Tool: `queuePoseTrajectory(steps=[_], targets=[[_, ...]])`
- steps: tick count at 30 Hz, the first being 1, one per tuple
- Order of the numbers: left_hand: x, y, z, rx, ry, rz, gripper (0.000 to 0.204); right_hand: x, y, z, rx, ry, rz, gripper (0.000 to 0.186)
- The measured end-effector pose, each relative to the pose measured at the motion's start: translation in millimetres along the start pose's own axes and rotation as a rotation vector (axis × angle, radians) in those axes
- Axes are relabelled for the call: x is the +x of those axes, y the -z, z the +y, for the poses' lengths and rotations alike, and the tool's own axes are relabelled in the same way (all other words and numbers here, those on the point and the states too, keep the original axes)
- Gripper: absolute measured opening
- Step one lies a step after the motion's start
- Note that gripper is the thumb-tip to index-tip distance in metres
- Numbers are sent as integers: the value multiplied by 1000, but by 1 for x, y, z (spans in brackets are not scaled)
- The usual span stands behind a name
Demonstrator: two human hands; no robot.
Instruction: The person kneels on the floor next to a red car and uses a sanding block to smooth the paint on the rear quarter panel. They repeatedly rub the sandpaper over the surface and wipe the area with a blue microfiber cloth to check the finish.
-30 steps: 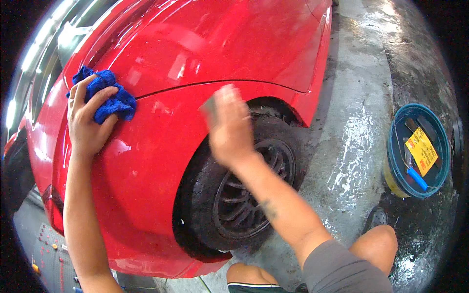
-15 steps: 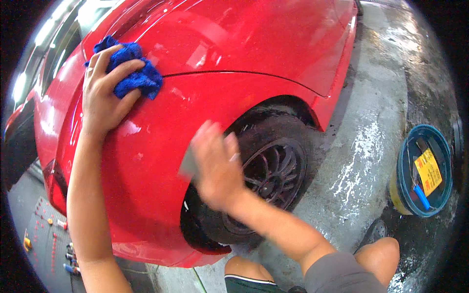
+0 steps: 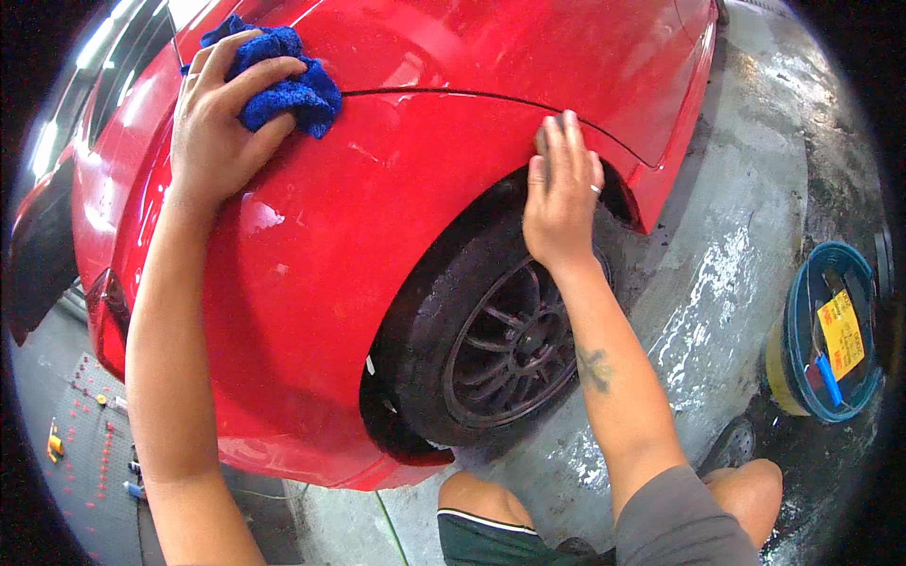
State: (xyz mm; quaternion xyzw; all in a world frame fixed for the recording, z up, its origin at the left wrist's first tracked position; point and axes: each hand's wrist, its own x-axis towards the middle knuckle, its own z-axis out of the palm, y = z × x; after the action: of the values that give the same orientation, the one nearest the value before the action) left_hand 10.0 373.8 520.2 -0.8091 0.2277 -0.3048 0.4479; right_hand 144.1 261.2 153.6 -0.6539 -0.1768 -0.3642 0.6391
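Note:
My left hand (image 3: pixel 222 123) presses a crumpled blue microfibre cloth (image 3: pixel 302 90) against the upper rear panel of a red car (image 3: pixel 311 255), fingers curled over it. Over the rear wheel arch, near the panel seam, my right hand (image 3: pixel 566 193) lies with fingers nearly straight and together. Under those fingers a small flat grey pad (image 3: pixel 541 141) is mostly hidden, with just a dark edge showing. Just below this hand is the black wheel (image 3: pixel 514 344) with its many-spoked rim.
At the right, on the wet concrete floor (image 3: pixel 703 311), stands a dark blue-green bucket (image 3: pixel 800 377). It holds a yellow sheet (image 3: pixel 840 332) and a blue-handled tool (image 3: pixel 829 379). A thin green hose or cord (image 3: pixel 389 528) runs near my knees. Small items hang on a pegboard (image 3: pixel 90 453) at lower left.
My right hand has swept up and to the right along the wheel arch with the pad. My left hand stays on the blue cloth while the view shifts slightly.

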Motion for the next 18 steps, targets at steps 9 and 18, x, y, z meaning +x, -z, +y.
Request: queuePoseTrajectory(steps=[9,18], targets=[[0,-4,3,-15,38,-16,53,-155,18,-170,150,485,-387,64],[1,8,2,19,-2,19,50,-35,-11,-96,113,6,-119,64]])
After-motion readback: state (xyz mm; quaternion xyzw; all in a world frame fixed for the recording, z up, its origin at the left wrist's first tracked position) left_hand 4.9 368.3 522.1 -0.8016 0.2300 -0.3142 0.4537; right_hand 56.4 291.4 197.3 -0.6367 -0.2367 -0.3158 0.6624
